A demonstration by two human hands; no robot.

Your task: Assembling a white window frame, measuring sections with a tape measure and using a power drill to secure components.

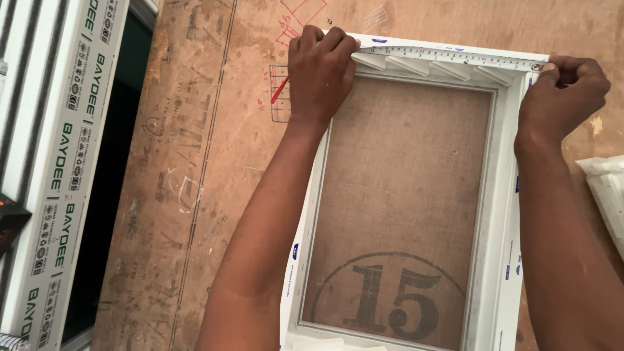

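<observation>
A white window frame [500, 214] lies flat on the brown worktop [195, 195]. The left hand [320, 71] presses a measuring tape [448, 57] against the frame's far-left corner, fingers curled over it. The right hand [562, 88] pinches the tape's end at the far-right corner.

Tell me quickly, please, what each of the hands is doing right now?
Left hand: closed, pressing the tape onto the frame corner.
Right hand: closed, pinching the tape's end.
</observation>
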